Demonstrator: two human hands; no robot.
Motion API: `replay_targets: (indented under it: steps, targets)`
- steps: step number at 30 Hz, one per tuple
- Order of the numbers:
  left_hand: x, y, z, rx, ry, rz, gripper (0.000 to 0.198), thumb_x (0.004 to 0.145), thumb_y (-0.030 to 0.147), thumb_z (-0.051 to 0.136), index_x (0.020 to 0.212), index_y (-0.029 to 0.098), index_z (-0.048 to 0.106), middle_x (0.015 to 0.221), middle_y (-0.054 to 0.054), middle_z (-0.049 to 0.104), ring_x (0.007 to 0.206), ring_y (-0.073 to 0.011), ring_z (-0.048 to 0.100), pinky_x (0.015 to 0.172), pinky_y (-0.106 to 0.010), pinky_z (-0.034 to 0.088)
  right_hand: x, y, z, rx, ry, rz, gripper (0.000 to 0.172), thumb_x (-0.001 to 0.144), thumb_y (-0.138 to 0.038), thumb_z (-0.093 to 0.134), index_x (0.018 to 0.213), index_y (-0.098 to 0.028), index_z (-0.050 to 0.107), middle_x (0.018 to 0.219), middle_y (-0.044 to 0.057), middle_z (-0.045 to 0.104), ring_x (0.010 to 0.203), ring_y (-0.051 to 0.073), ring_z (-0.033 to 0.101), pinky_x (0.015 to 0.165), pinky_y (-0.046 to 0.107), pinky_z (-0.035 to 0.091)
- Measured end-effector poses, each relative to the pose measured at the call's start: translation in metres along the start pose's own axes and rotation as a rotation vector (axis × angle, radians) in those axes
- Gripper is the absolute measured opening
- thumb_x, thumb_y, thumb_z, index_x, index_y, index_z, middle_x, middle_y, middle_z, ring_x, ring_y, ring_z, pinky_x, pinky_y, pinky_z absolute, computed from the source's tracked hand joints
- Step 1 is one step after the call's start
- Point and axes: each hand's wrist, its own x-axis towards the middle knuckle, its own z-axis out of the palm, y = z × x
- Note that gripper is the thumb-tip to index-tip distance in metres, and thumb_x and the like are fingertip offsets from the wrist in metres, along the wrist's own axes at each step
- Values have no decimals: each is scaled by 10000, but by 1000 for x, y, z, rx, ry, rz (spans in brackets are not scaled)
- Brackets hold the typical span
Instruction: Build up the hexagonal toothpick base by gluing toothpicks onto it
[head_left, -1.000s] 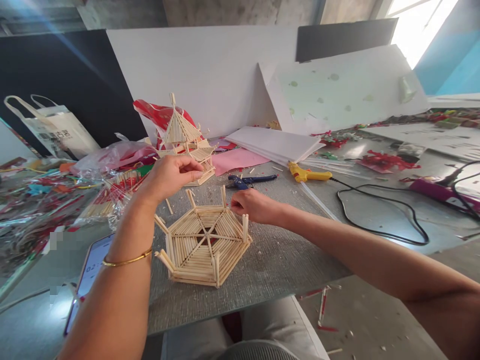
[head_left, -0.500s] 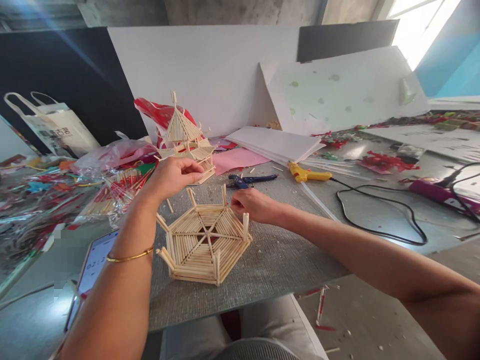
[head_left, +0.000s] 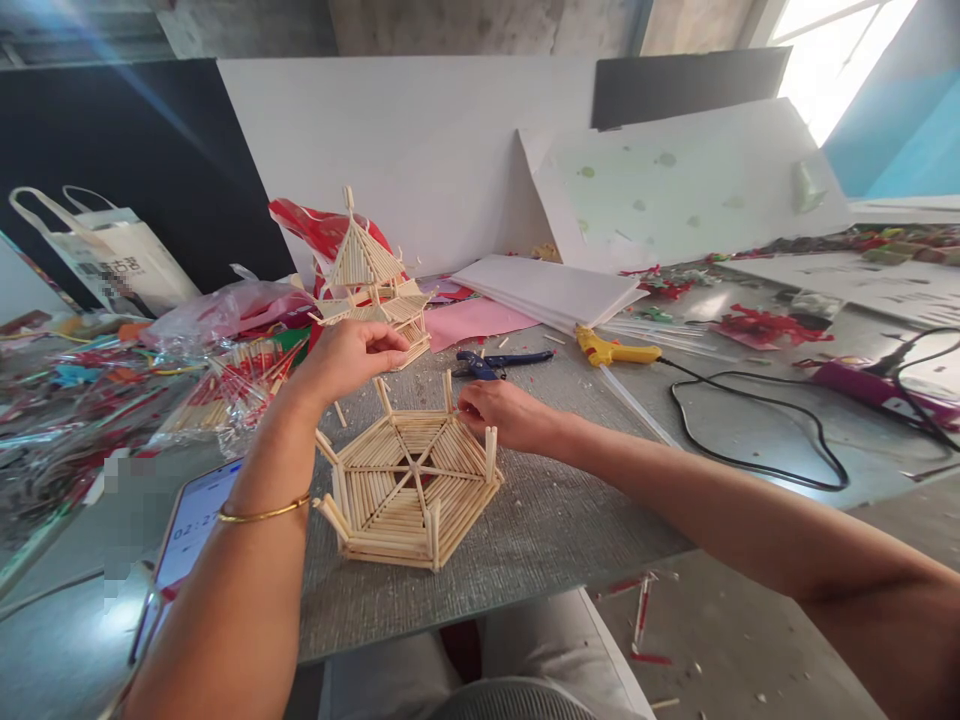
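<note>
The stick tray (head_left: 409, 485) lies flat on the table (head_left: 540, 520) just under both hands, the right hand (head_left: 499, 412) nearer, its curled fingertips at the far rim beside an upright post, the left hand (head_left: 349, 355) hovering above the far-left post, pinched, though whether either grips anything I cannot tell.

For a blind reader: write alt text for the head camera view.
Two bare hands work over a hexagonal tray of wooden sticks on a grey table: the right hand touches its far rim, the left hand, pinched, is at its far left corner. A stick pagoda, blue pliers and a yellow glue gun sit behind.
</note>
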Motion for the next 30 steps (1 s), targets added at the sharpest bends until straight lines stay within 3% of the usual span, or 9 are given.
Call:
replay_targets:
  steps: [13,22,30]
  targets:
    - [-3,7,-1,20,-2,-14,217,671,335,636,833,196,673,793,-24,703,724,-142,620,664,-257,478,3,2,11,-147,41,2,231,859,-272,412,722,-140,545,736,44,561,613,98,423,552,244,249]
    - [-2,2,-1,4,-15,6,218,679,347,632,836,199,666,784,-18,699,716,-134,614,659,-256,475,4,-1,15,-166,81,33,229,834,-280,424,713,-144,562,736,45,577,593,96,424,531,247,241]
    - [-4,1,-7,54,32,47,242,693,370,613,858,203,670,792,-29,703,720,-146,617,658,-270,477,4,4,16,-91,97,-42,173,808,-215,441,709,-141,562,705,37,548,591,97,401,531,240,236]
